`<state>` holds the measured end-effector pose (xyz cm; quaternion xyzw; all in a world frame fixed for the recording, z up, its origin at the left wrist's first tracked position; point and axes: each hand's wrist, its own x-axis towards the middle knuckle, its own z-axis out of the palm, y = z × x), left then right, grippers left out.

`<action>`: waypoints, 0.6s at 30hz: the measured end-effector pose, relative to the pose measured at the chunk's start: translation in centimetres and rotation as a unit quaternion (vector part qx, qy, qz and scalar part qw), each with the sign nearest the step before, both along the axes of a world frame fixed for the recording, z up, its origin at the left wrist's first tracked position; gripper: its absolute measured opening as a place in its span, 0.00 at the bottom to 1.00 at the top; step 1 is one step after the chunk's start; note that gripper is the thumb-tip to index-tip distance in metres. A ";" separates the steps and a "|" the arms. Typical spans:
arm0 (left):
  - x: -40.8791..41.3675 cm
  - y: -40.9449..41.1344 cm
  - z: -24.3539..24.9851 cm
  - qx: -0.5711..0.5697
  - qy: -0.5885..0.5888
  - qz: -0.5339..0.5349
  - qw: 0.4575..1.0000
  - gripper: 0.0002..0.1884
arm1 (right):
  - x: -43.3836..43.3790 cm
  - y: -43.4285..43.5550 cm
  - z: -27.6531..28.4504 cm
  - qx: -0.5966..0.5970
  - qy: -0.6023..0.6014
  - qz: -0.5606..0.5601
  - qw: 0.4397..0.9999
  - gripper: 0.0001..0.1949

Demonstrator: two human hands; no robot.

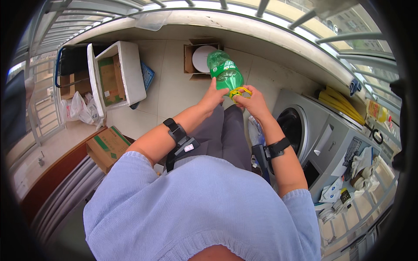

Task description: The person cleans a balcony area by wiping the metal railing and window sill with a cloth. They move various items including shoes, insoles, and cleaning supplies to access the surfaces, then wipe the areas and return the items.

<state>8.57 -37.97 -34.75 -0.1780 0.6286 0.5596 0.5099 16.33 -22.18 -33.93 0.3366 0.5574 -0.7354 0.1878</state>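
A large green plastic bottle (226,70) is held out in front of me, tilted with its base pointing away and its neck towards my body. My left hand (213,95) grips the bottle near its shoulder, thumb along the side. At the neck, my right hand (250,100) has its fingers on the yellow cap and a yellow loop handle (242,90). The bottle looks see-through; whether any liquid is inside I cannot tell. Beyond its base, an open cardboard box (189,58) on the floor contains a round white object (203,58), partly hidden by the bottle.
A white foam box (130,71) with cardboard inside stands at the left, near white plastic bags (80,107). A brown carton (109,145) sits closer on that side. On the right is a grey Midea washing machine (321,130), with a folded yellow umbrella (341,102) behind. Metal railings (261,8) surround the space.
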 end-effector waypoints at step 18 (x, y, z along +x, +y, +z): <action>-10.9 -12.8 -24.2 0.050 -0.017 0.009 0.999 0.31 | -13.3 -14.4 -21.3 0.455 -0.071 0.141 0.877 0.39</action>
